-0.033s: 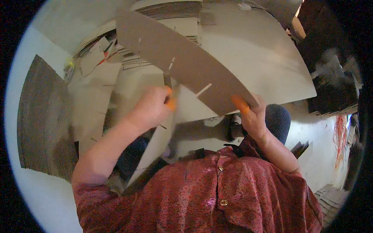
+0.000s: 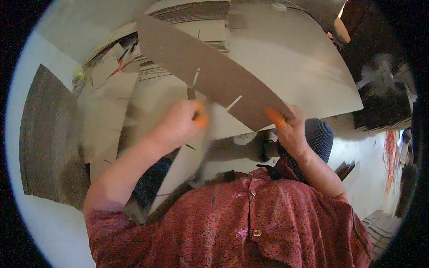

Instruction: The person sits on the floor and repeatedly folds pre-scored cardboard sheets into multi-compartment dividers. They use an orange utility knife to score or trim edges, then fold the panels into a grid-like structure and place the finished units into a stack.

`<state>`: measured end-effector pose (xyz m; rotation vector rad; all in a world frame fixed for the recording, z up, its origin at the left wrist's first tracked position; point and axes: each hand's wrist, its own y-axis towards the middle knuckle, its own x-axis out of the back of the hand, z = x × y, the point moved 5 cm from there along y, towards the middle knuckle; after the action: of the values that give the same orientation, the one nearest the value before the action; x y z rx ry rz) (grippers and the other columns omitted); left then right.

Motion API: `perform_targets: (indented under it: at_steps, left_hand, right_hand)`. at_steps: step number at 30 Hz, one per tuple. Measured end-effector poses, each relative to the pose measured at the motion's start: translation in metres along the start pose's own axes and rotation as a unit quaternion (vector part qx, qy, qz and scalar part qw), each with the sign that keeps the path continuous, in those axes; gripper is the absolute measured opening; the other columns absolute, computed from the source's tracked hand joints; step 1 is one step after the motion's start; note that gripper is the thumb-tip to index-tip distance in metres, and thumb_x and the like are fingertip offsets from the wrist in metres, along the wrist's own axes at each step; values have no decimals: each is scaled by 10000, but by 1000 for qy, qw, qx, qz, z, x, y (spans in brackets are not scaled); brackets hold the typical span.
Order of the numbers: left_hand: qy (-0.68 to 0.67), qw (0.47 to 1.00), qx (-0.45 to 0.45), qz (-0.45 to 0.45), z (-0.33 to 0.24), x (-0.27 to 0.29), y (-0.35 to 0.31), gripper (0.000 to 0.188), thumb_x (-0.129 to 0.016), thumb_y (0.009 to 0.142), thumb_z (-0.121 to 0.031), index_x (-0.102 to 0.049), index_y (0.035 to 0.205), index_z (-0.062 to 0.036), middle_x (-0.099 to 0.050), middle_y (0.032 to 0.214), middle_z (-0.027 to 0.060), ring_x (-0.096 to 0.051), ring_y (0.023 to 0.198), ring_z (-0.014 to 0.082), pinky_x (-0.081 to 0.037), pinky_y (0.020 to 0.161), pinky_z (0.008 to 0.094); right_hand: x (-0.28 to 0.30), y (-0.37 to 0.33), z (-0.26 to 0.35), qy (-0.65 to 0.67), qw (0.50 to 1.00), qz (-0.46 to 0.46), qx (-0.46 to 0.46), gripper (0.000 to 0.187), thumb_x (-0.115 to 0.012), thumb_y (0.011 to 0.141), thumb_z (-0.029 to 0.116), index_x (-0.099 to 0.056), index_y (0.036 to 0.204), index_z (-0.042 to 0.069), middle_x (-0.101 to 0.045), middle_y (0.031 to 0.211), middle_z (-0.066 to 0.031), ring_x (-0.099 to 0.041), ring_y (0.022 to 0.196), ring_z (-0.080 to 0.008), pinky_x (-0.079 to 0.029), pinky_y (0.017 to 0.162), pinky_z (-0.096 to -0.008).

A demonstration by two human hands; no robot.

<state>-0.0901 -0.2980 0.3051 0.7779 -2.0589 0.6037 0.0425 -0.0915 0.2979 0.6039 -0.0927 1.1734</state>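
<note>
A long brown slotted cardboard strip [image 2: 214,73] is held slanting above the lap, so its slots face the worker. Its near right end is pinched by the right hand [image 2: 289,129]; the left hand [image 2: 178,125] is closed on a paler cardboard piece [image 2: 190,156] at a slot. Stacked cardboard sheets [image 2: 196,11] lie far behind.

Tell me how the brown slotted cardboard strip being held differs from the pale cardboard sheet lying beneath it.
The brown cardboard strip is darker, long and narrow; the pale cardboard sheet is lighter and much broader. The strip is held up at a slant by the left hand and right hand; the sheet lies flat, unheld. The strip's lower edge has cut slots; the sheet's visible surface shows none. Both are flat cardboard.
</note>
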Motion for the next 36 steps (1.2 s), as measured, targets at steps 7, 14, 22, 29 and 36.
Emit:
perform_targets:
  at_steps: [7, 14, 22, 29, 36]
  left_hand:
    - [-113, 988, -93, 43, -56, -16, 5, 246, -616, 825, -205, -598, 775, 36, -584, 647, 188, -531, 564, 234, -420, 529, 374]
    - [-48, 985, -77, -145, 19, -20, 11, 390, -617, 847, -378, -639, 946, -1, -633, 918, 209, -604, 838, 357, -484, 726, 405]
    - [356, 851, 253, -293, 238, 65, -50, 424, -612, 834, -384, -594, 1033, -11, -620, 1010, 197, -591, 951, 364, -472, 811, 464]
    - [292, 897, 281, -174, 266, 85, -47, 317, -540, 877, -337, -624, 961, -44, -639, 925, 196, -607, 798, 375, -471, 682, 471]
    - [72, 954, 253, -144, 241, 104, -30, 358, -611, 826, -363, -664, 999, -55, -667, 891, 176, -634, 816, 321, -491, 718, 407]
  right_hand:
    - [13, 7, -7, -54, 996, 69, -4, 127, -595, 865, 90, -624, 876, -33, -602, 676, -55, -457, 623, -70, -408, 537, -263]
    - [-6, -32, -57, 53, 967, 123, -216, 282, -630, 867, 187, -615, 1054, -24, -659, 932, -108, -584, 834, -154, -498, 721, -308]
    - [-20, 42, 38, -225, 957, 124, 134, 393, -616, 838, 198, -545, 1173, 4, -570, 1152, -230, -560, 1034, -389, -469, 859, -414]
    - [-57, 63, 6, -265, 924, 266, -73, 294, -516, 863, 114, -557, 1137, 18, -608, 912, -263, -595, 852, -406, -470, 730, -400]
    - [-31, 32, 19, -223, 961, 152, 52, 356, -529, 794, 27, -578, 1141, 90, -633, 810, -221, -608, 699, -420, -506, 629, -460]
